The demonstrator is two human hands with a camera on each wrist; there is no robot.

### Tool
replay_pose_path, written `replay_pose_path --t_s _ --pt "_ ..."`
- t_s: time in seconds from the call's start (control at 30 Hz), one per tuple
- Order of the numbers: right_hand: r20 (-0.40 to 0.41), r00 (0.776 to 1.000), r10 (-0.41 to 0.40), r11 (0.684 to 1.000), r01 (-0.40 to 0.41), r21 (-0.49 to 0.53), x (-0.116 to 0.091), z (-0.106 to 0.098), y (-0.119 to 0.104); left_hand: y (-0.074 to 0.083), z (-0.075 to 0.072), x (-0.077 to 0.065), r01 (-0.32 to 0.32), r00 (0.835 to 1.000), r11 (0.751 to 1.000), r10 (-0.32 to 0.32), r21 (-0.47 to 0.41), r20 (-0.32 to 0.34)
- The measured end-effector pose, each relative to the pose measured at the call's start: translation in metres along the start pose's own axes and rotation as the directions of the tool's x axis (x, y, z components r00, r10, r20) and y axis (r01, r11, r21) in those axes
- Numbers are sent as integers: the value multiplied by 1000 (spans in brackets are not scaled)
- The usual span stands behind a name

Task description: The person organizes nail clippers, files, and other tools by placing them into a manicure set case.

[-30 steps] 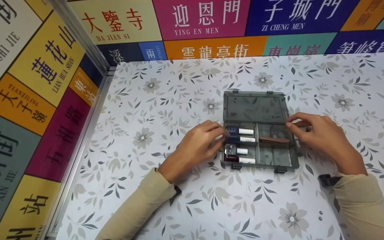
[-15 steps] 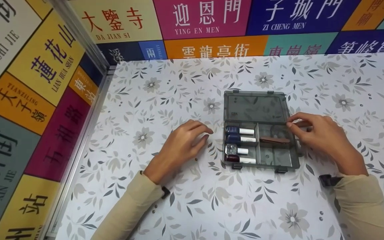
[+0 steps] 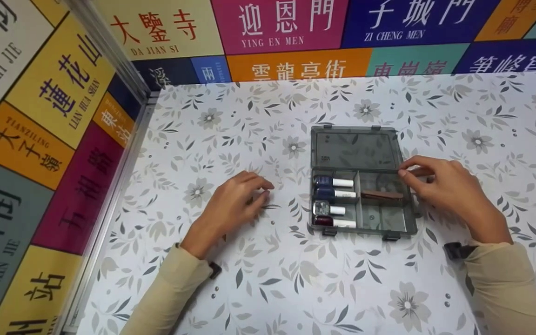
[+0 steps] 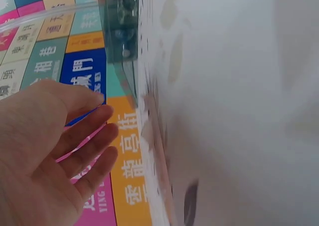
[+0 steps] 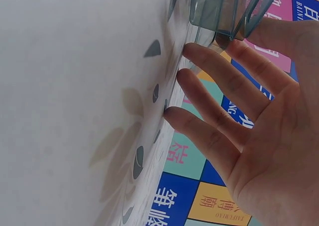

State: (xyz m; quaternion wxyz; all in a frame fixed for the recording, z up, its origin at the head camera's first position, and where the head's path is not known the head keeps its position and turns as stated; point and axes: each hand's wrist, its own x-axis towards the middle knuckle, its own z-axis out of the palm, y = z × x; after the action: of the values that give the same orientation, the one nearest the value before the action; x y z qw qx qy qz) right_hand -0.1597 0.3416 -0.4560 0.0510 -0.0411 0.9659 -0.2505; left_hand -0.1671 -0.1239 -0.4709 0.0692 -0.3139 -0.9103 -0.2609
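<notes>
An unlatched grey see-through plastic box (image 3: 356,149) lies on the table with its lid folded back. Two dark blue nail polish bottles (image 3: 326,192) with white caps lie in its upper left compartment. Below them are a glittery clear bottle (image 3: 321,208) and a dark red bottle (image 3: 324,221). A slim brown piece like a hair clip (image 3: 382,195) sits in the right half. My right hand (image 3: 454,193) pinches the box's right edge near the hinge with thumb and forefinger; the other fingertips (image 5: 174,113) are down at the table. My left hand (image 3: 231,200) holds nothing, fingers loosely bent, left of the box.
A white floral cloth (image 3: 258,125) covers the table. Panels printed with large characters (image 3: 296,28) rise along the back, and more panels (image 3: 63,88) stand along the left side. A metal rail (image 3: 105,186) runs at the table's left edge.
My left hand has drawn away from the blue bottles, moving left over the cloth. The box, its contents and my right hand stay where they were.
</notes>
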Motion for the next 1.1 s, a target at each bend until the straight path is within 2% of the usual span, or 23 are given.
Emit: replay_pose_path --t_s 0.2,0.4,0.5,0.6,0.77,1.1 --pt "1 1000 2 1000 -2 2 0 1 0 -7 -10 -4 63 994 998 -62 -10 94" --pt "3 1000 1 1000 -1 8 0 1 -1 -11 -22 -8 144 973 989 -132 -47 190" --pt "11 1000 2 1000 -2 10 1 0 -1 -12 -26 -9 161 960 985 -141 -67 241" --pt "15 1000 6 1000 -6 12 0 -1 -1 -13 -27 -9 157 950 983 -124 -96 286" --pt "11 1000 4 1000 -4 8 0 -1 -1 -15 -28 -9 134 946 984 -93 -115 311" --pt "12 1000 -3 1000 3 1 1 1 1 -12 -28 -9 182 928 975 -129 -126 349"
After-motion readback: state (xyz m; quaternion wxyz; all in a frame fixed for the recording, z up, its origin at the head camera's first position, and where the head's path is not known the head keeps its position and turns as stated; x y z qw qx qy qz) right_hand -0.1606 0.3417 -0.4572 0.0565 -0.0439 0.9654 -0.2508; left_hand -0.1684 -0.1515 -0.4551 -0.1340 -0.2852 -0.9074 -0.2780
